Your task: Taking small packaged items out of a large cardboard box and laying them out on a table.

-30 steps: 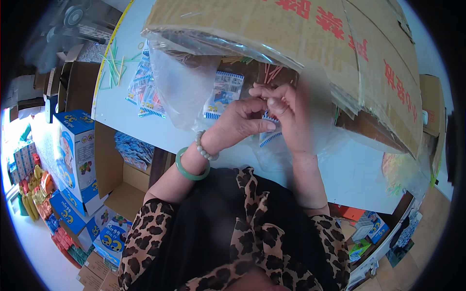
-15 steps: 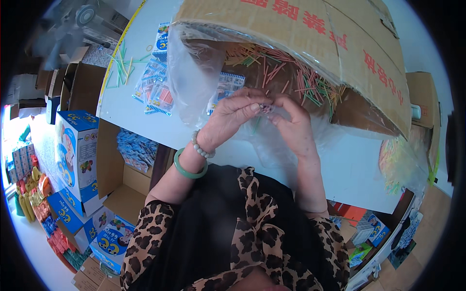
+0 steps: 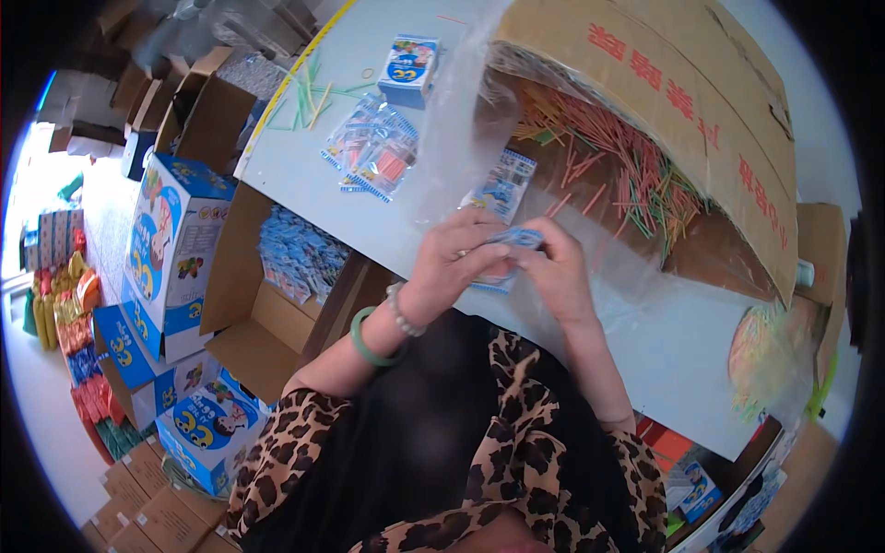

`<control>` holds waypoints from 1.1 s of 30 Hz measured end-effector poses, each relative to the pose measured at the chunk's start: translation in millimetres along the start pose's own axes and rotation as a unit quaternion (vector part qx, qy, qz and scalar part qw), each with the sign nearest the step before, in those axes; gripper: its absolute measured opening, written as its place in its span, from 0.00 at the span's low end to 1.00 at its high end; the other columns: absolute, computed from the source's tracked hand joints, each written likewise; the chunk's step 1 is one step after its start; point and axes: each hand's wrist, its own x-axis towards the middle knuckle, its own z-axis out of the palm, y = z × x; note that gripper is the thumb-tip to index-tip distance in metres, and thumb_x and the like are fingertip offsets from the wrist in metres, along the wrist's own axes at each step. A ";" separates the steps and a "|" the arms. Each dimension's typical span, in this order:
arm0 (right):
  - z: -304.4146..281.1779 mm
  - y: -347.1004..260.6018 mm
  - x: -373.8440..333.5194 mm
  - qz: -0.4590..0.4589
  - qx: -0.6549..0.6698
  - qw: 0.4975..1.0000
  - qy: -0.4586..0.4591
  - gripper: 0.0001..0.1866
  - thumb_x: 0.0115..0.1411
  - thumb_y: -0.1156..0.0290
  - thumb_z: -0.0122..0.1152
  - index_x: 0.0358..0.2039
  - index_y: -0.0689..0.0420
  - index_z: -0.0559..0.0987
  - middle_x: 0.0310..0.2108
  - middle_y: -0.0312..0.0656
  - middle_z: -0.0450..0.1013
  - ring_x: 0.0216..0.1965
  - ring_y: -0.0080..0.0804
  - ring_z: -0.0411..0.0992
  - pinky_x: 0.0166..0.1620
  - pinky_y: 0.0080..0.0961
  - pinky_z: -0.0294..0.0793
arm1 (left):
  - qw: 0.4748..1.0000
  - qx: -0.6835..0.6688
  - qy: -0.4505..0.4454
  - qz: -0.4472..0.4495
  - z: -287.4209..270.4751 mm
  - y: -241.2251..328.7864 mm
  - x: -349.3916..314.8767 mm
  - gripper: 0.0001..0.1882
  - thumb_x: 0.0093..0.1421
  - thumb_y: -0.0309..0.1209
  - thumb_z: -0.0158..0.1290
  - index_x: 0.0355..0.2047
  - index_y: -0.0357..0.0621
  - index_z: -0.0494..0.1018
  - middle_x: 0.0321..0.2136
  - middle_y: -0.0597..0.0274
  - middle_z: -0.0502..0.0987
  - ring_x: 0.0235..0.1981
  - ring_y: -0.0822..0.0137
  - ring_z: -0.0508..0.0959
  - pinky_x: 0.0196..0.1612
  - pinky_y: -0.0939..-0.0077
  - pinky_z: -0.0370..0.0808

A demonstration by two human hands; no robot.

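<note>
My left hand [image 3: 461,251] and my right hand [image 3: 560,275] meet over the near side of the table. Between their closed fingertips is a small blue printed plastic packet [image 3: 519,238], partly hidden by the fingers. Just beyond my hands another blue-and-white packet [image 3: 505,180] lies on clear plastic sheeting. Farther off, a large cardboard carton [image 3: 636,69] rests on its side, its opening toward me. Thin pink, green and yellow sticks [image 3: 636,170] spill inside it. To the left lie several clear packets [image 3: 373,152] holding pink sticks.
A small blue box [image 3: 408,69] stands behind the packets, beside loose green sticks [image 3: 309,101]. Below the table's left edge, an open carton [image 3: 263,318] holds many blue packets. Blue-and-white boxes [image 3: 171,249] are stacked farther left. A bag of pale sticks [image 3: 765,355] sits at the right.
The view has turned, so the table and carton appear farther right. Blue printing now shows on the packet between my fingers, where a small pinkish part showed before.
</note>
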 end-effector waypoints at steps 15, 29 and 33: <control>28.9 24.1 70.3 0.043 -0.400 0.892 0.207 0.21 0.49 0.63 0.64 0.41 0.55 0.68 0.31 0.47 0.75 0.35 0.46 0.74 0.40 0.38 0.72 | 0.941 0.190 0.277 0.047 -136.4 -63.8 60.8 0.14 0.52 0.19 0.53 0.41 0.35 0.72 0.34 0.61 0.75 0.32 0.71 0.72 0.37 0.77 0.71; -10.9 15.2 35.1 0.037 -0.130 0.958 0.251 0.12 0.58 0.67 0.55 0.23 0.61 0.72 0.22 0.46 0.71 0.26 0.37 0.72 0.31 0.32 0.69 | 0.929 0.325 0.077 0.157 1.5 -7.8 8.8 0.21 0.45 0.19 0.58 0.43 0.33 0.72 0.33 0.52 0.75 0.30 0.58 0.74 0.35 0.73 0.73; -20.6 19.7 15.5 -0.091 -0.054 0.975 0.198 0.08 0.58 0.69 0.58 0.28 0.62 0.76 0.20 0.31 0.68 0.24 0.17 0.65 0.29 0.19 0.66 | 0.989 -0.086 0.042 -0.114 20.5 -19.8 39.7 0.16 0.52 0.24 0.57 0.42 0.30 0.72 0.37 0.58 0.77 0.34 0.74 0.73 0.35 0.80 0.71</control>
